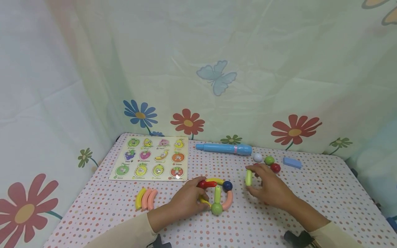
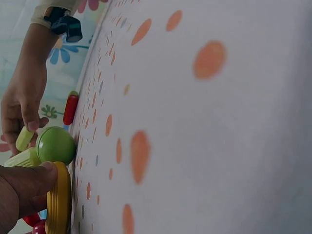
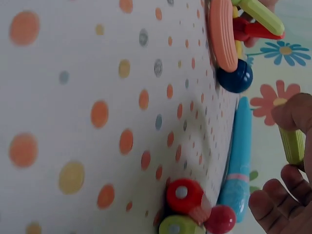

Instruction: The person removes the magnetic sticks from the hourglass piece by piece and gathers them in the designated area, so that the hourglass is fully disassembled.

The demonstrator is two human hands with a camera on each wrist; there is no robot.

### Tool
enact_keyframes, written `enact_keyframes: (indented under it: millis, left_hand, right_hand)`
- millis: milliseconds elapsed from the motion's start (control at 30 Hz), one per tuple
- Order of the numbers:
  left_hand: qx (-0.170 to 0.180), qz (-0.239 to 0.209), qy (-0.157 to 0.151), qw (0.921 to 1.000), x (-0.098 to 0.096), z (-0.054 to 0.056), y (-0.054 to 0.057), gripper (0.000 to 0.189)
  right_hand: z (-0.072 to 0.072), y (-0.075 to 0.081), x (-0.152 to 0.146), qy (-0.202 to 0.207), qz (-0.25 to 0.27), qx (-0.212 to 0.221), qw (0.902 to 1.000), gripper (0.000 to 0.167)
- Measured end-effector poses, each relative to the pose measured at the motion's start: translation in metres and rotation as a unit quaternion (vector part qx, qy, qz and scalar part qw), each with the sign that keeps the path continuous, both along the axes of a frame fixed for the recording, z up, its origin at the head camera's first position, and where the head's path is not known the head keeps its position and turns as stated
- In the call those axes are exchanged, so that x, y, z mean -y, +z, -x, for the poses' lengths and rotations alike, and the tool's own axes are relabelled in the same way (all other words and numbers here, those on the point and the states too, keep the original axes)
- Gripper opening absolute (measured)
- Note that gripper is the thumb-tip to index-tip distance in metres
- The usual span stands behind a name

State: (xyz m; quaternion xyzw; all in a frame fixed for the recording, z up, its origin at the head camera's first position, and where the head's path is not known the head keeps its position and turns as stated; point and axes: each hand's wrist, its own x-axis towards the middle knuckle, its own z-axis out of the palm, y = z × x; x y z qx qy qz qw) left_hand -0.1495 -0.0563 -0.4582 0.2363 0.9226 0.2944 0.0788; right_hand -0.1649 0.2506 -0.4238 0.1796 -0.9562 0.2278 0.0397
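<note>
My left hand [image 1: 187, 198] pinches a yellow curved rod [image 2: 58, 200] of a small ring on the table. This ring joins a red ball [image 1: 201, 185], a dark blue ball [image 1: 227, 186] and a green ball [image 1: 217, 208] with yellow and salmon curved rods [image 1: 228, 200]. A red straight rod [image 1: 211, 184] stands out from the red ball, a light green rod [image 1: 217, 194] from the green one. To the right of the ring, my right hand [image 1: 269, 184] holds another light green rod [image 1: 248, 177] between thumb and fingers, raised off the table in the right wrist view.
Beyond my right hand lie a white ball [image 1: 257, 157], a green ball [image 1: 269, 160], a red ball [image 1: 275, 167] and a blue block [image 1: 292, 163]. A blue pen-shaped toy [image 1: 223, 148] lies at the back, a fruit puzzle board [image 1: 121, 161] at left. Loose curved rods [image 1: 145, 199] lie nearer.
</note>
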Motion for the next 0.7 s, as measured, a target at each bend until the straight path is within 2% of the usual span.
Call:
enact_keyframes:
  millis: [167,267,367,700]
  left_hand:
    - [0.001,0.008,0.002,1.0,0.0,0.0,-0.001,0.013]
    - [0.0,0.009,0.002,1.0,0.0,0.001,-0.001,0.013]
    - [-0.001,0.007,0.002,1.0,-0.001,0.0,0.0,0.013]
    - [-0.006,0.006,0.005,1.0,-0.001,-0.001,0.001,0.013]
  right_hand:
    - [-0.002,0.003,-0.014,0.012,-0.002,0.035,0.9993,0.067]
    - [-0.003,0.001,-0.021,0.01,-0.007,0.071,0.9974,0.067]
    - [-0.005,-0.002,-0.028,0.003,-0.02,0.089,0.9958,0.066]
    - [-0.01,-0.015,-0.041,0.012,-0.057,0.099,0.9934,0.062]
